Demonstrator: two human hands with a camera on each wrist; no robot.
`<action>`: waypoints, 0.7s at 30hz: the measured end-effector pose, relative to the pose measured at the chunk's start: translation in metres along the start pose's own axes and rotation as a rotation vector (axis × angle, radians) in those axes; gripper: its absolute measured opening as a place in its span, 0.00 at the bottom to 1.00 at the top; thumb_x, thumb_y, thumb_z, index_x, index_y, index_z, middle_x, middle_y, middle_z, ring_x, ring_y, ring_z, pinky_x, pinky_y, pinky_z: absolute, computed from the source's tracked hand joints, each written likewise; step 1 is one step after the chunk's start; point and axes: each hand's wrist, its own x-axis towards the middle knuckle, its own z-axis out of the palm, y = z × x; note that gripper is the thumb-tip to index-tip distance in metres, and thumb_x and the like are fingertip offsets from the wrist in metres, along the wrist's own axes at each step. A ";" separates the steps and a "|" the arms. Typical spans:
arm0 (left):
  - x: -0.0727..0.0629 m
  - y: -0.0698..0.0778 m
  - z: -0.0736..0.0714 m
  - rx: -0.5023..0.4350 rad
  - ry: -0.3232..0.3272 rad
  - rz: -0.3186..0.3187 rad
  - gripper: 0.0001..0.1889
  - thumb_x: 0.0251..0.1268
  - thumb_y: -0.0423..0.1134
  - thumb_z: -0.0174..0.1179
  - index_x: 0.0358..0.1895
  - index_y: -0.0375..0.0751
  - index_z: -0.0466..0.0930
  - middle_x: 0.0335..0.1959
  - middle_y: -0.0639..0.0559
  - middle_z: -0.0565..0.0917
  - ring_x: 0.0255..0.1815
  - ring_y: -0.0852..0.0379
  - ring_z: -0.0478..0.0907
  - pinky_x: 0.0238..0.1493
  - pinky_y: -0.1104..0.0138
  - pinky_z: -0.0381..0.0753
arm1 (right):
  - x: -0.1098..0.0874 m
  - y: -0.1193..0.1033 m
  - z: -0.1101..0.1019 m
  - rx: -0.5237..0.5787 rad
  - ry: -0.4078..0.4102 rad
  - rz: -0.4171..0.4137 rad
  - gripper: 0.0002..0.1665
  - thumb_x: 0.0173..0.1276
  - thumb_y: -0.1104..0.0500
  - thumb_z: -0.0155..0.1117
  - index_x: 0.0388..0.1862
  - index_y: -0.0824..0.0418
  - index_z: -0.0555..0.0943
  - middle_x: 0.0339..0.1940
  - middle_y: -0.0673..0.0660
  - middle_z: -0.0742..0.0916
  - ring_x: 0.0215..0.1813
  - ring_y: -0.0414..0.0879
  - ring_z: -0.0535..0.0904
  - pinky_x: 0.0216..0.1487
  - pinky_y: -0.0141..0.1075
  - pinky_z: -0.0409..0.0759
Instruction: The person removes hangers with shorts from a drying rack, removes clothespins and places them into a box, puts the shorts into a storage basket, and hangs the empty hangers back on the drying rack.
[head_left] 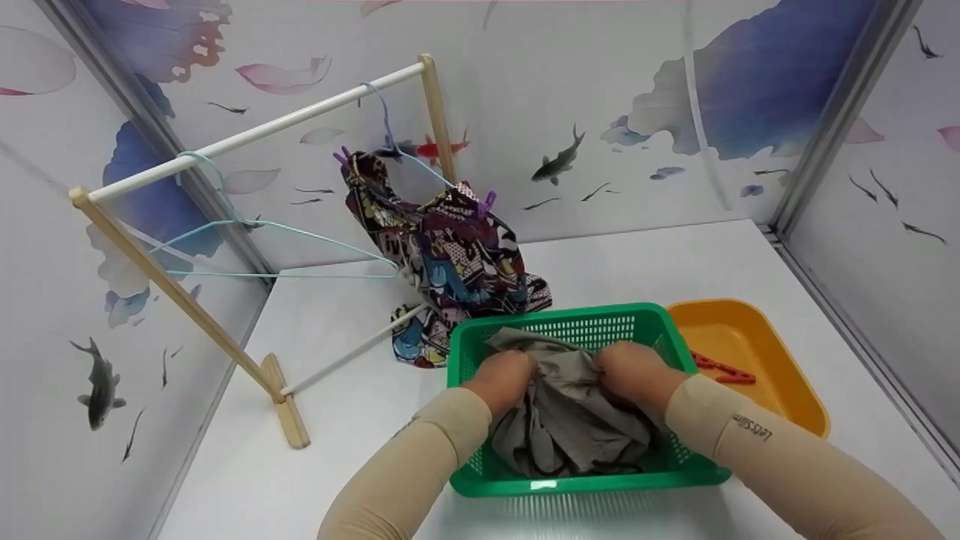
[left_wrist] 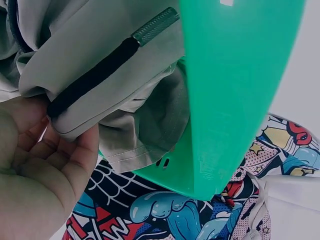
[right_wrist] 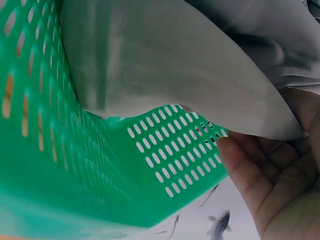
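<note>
Sleeves end at left hand and right hand, both pinching the garment, judged light and limp, best held along its edge.

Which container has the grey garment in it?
The green basket: the grey garment is bunched inside its slotted walls. The orange tray to its right shows a red clip instead.

Table: brightly, diffusely lit.
Gray cloth: sharply rendered beside the left grip; folds shadowed.
Basket rim: blurred, well apart from the right grip.
</note>
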 end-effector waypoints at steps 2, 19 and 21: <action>0.000 -0.001 0.000 0.012 -0.002 0.013 0.07 0.68 0.30 0.57 0.44 0.42 0.82 0.41 0.46 0.83 0.45 0.50 0.81 0.48 0.59 0.82 | 0.001 0.000 0.002 -0.012 0.005 -0.012 0.13 0.65 0.68 0.57 0.20 0.59 0.78 0.19 0.53 0.81 0.23 0.44 0.75 0.27 0.40 0.77; -0.002 -0.006 0.002 0.072 0.025 0.050 0.05 0.70 0.32 0.56 0.42 0.44 0.82 0.40 0.47 0.83 0.44 0.52 0.81 0.47 0.60 0.82 | 0.006 -0.001 0.004 0.037 0.008 0.019 0.14 0.62 0.68 0.58 0.17 0.58 0.74 0.17 0.52 0.78 0.22 0.44 0.72 0.26 0.40 0.73; -0.004 -0.007 0.000 0.065 0.021 0.048 0.06 0.69 0.31 0.57 0.42 0.44 0.82 0.40 0.47 0.83 0.44 0.52 0.81 0.46 0.61 0.82 | 0.005 -0.001 0.001 0.060 0.008 0.026 0.15 0.61 0.69 0.59 0.16 0.57 0.72 0.15 0.52 0.75 0.22 0.44 0.71 0.27 0.39 0.72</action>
